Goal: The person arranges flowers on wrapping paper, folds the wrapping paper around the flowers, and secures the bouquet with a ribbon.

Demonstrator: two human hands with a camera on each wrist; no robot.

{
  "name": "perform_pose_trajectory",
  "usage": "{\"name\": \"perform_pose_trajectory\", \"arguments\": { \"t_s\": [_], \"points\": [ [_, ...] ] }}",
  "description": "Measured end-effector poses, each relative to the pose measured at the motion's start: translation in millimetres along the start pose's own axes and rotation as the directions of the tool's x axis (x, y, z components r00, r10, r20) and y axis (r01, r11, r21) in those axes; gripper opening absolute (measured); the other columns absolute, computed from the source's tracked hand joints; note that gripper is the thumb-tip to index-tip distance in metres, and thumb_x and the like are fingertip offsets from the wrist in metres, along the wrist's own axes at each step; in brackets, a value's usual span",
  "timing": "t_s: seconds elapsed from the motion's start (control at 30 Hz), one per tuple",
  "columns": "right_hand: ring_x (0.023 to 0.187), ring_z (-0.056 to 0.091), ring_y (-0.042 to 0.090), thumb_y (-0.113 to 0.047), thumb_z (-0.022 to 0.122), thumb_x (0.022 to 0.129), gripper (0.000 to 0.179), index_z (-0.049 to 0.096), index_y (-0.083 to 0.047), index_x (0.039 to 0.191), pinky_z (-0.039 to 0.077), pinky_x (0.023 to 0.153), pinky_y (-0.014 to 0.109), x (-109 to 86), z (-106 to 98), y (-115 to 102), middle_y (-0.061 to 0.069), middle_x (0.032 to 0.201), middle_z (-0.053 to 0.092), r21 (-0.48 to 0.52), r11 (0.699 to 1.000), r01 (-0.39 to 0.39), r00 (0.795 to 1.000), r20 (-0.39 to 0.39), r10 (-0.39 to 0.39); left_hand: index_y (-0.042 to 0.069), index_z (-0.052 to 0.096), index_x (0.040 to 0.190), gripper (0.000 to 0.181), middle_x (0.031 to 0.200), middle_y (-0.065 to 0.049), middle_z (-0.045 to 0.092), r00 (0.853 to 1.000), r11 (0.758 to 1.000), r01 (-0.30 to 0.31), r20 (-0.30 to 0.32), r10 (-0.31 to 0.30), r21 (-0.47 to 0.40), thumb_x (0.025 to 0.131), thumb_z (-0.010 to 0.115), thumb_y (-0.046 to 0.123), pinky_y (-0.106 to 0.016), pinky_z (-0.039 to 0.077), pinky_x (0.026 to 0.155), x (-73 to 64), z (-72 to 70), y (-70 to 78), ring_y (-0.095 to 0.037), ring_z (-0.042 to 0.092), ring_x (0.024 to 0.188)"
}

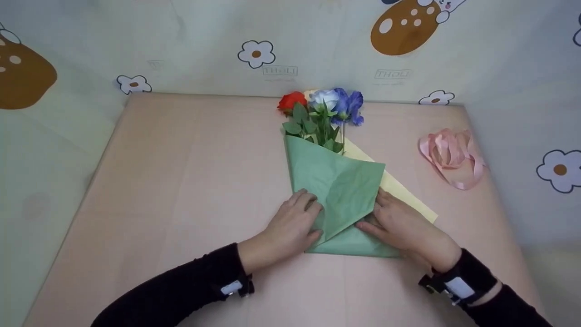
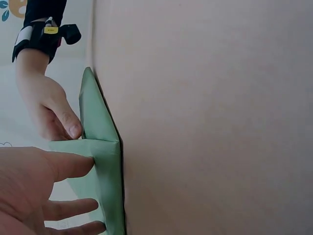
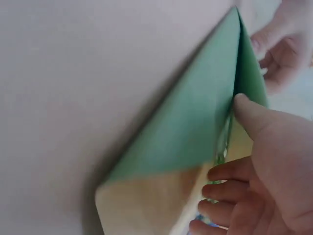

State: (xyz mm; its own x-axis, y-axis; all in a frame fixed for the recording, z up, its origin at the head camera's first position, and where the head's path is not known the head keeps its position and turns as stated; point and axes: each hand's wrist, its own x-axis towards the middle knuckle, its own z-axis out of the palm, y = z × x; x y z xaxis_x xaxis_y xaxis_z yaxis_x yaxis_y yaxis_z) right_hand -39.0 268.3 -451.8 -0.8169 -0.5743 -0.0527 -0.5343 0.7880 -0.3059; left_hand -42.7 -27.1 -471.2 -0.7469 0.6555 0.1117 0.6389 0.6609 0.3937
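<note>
Head view had the best look at this: the bare left hand [image 1: 295, 222] rested on the near left side of a folded sheet of smooth, matte green wrapping paper [image 1: 338, 186], fingers loose and fairly straight, not really clamped on anything. The bare right hand [image 1: 404, 222] sat at the right edge of the top flap, thumb and fingers apart; the right wrist view put the thumb right on the crease, and I couldn't see a firm pinch there.

My read: wrapping a bouquet, mid-fold. The left side was already across the stems, with the right side not yet over it. So I'd say the next move called for holding that flap flat with the left while the right brought its side across, without crushing the paper.

As for what was in the wrap, it worked like a cone open at the far end. Poking out were a red rose-like bloom [image 1: 291, 102], a pale blue ruffled one [image 1: 323, 98], a deep violet-blue one [image 1: 348, 106] and some green leaves [image 1: 299, 119]. A pale yellow paper layer [image 1: 411, 196] stuck out on the right; can't tell if it's a separate sheet.

Further out, a loose coil of shiny pink ribbon [image 1: 449, 147] lay far right on the pinkish covered table [image 1: 204, 159].
</note>
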Motion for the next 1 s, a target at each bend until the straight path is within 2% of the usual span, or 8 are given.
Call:
{"name": "perform_pose_trajectory", "arguments": {
  "t_s": [0.17,0.27,0.4,0.5,0.6,0.77,0.9,1.0],
  "points": [
    [0.146,0.046,0.060,-0.027,0.072,0.107,0.072,0.043,0.022,0.153,0.042,0.118,0.066,-6.9,-21,7,0.045,0.154,0.047,-0.092,0.983,-0.159,0.987,-0.027,0.157,-0.002,0.063,0.144,0.061,0.160,-0.028,0.048,0.998,0.990,-0.023,0.055,0.016,0.138,0.104,0.076,0.041,-0.057,0.045,0.119,2.7,2.8,1.2,-0.050,0.037,0.156],
    [0.143,0.050,0.060,-0.017,0.070,0.106,0.065,0.045,0.024,0.150,0.042,0.118,0.065,-5.3,-26,5,0.046,0.150,0.050,-0.116,0.976,-0.184,0.981,-0.081,0.176,-0.003,0.057,0.152,0.068,0.167,-0.029,0.041,0.996,0.980,-0.045,0.090,0.028,0.195,0.106,0.071,0.046,-0.057,0.040,0.123,4.9,2.7,2.1,-0.049,0.032,0.159],
    [0.146,0.050,0.055,-0.012,0.068,0.106,0.062,0.045,0.021,0.153,0.043,0.119,0.062,0.2,-17,-8,0.041,0.154,0.051,-0.115,0.990,-0.082,0.992,-0.101,0.071,-0.002,0.049,0.160,0.073,0.173,-0.027,0.034,0.985,0.963,-0.070,0.173,0.025,0.258,0.111,0.060,0.050,-0.058,0.032,0.128,8.2,2.4,2.3,-0.045,0.027,0.163],
    [0.150,0.047,0.050,-0.019,0.069,0.108,0.063,0.046,0.016,0.156,0.042,0.120,0.058,3.6,-4,-21,0.035,0.160,0.048,-0.117,0.992,0.038,0.998,-0.054,-0.045,-0.001,0.040,0.166,0.075,0.176,-0.025,0.027,0.968,0.957,-0.077,0.250,0.005,0.281,0.114,0.051,0.052,-0.058,0.025,0.131,10.7,1.6,2.1,-0.040,0.021,0.166],
    [0.155,0.042,0.046,-0.029,0.066,0.111,0.066,0.046,0.012,0.158,0.040,0.122,0.056,4.6,8,-33,0.031,0.166,0.042,-0.098,0.989,0.110,0.994,0.023,-0.108,0.000,0.031,0.170,0.078,0.179,-0.023,0.019,0.949,0.959,-0.074,0.315,-0.017,0.273,0.116,0.043,0.054,-0.058,0.019,0.133,12.9,0.0,1.6,-0.036,0.015,0.168],
    [0.160,0.034,0.044,-0.038,0.055,0.116,0.068,0.040,0.008,0.163,0.036,0.125,0.057,2.1,22,-41,0.027,0.173,0.033,-0.048,0.991,0.127,0.982,0.148,-0.119,-0.004,0.020,0.171,0.084,0.180,-0.024,0.011,0.929,0.973,-0.051,0.369,-0.036,0.224,0.116,0.038,0.057,-0.055,0.016,0.134,16.1,-3.0,-3.6,-0.035,0.009,0.168],
    [0.162,0.028,0.043,-0.040,0.050,0.117,0.069,0.034,0.007,0.166,0.033,0.127,0.057,0.2,29,-40,0.026,0.176,0.027,-0.029,0.993,0.116,0.973,0.203,-0.108,-0.008,0.011,0.171,0.089,0.180,-0.027,0.004,0.924,0.987,0.001,0.378,-0.064,0.163,0.116,0.036,0.058,-0.053,0.014,0.134,22.9,-6.5,-16.6,-0.038,0.004,0.168],
    [0.162,0.028,0.044,-0.038,0.052,0.117,0.070,0.034,0.008,0.166,0.032,0.127,0.057,-0.1,30,-40,0.028,0.176,0.026,-0.037,0.992,0.122,0.973,0.203,-0.112,-0.010,0.008,0.170,0.090,0.179,-0.030,0.000,0.926,0.988,0.044,0.364,-0.096,0.149,0.116,0.037,0.057,-0.054,0.013,0.134,31.8,-10.1,-30.0,-0.041,0.002,0.168]
  ]
}}
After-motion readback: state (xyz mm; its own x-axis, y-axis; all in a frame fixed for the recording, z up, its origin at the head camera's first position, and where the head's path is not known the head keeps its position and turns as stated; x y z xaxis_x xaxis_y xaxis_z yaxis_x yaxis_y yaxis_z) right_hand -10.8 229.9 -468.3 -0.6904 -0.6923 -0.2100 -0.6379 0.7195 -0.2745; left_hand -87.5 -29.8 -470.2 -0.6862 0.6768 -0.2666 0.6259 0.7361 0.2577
